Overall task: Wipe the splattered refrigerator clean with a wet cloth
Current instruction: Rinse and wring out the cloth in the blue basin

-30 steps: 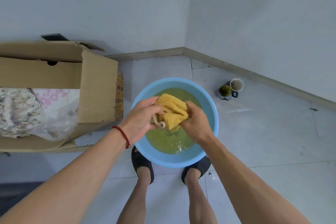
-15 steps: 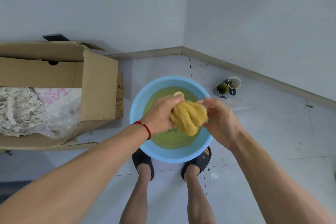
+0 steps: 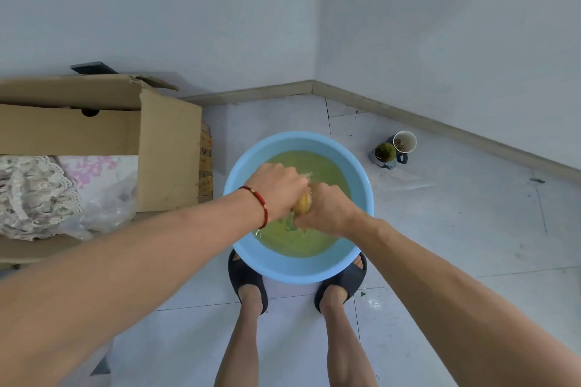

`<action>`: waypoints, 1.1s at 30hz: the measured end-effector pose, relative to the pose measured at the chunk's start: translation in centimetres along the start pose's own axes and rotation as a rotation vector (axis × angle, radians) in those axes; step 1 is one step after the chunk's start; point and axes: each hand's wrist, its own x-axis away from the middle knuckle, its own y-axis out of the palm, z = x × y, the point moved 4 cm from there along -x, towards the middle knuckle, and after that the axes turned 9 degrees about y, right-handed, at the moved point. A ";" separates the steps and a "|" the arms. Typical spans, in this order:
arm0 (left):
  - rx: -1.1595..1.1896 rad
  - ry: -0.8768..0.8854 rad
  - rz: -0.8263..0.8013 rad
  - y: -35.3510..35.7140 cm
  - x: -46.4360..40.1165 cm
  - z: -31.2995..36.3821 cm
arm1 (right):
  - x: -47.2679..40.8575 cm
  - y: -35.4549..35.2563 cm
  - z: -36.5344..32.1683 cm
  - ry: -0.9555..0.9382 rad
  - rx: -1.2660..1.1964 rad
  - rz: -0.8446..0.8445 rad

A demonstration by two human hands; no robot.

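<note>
A: Hands, count two. Left hand (image 3: 278, 190) and right hand (image 3: 327, 209) both clenched around one yellow cloth (image 3: 303, 205), fists butted together; only a small bulge of cloth shows between them

B: Position of cloth?

A: Held above one blue basin (image 3: 363, 185), over yellow-green water (image 3: 301, 242). One red bracelet (image 3: 262, 206) on the left wrist

B: Below the basin?

A: Two feet in two dark slippers (image 3: 243, 276), toes at or under the near rim. Basin sits on pale floor tiles (image 3: 471, 229)

B: Further out?

A: Left: one open cardboard box (image 3: 169, 148) holding lace fabric (image 3: 34, 195) and one clear plastic bag (image 3: 107, 210). Right, near the corner: two cups (image 3: 394, 149) touching, one white-rimmed, one with green content

B: Refrigerator?

A: Not in frame
</note>
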 end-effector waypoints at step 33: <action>0.479 0.036 -0.123 -0.3 1.3 -1.1 | 3.1 -1.3 -1.2 -0.043 -0.134 -0.057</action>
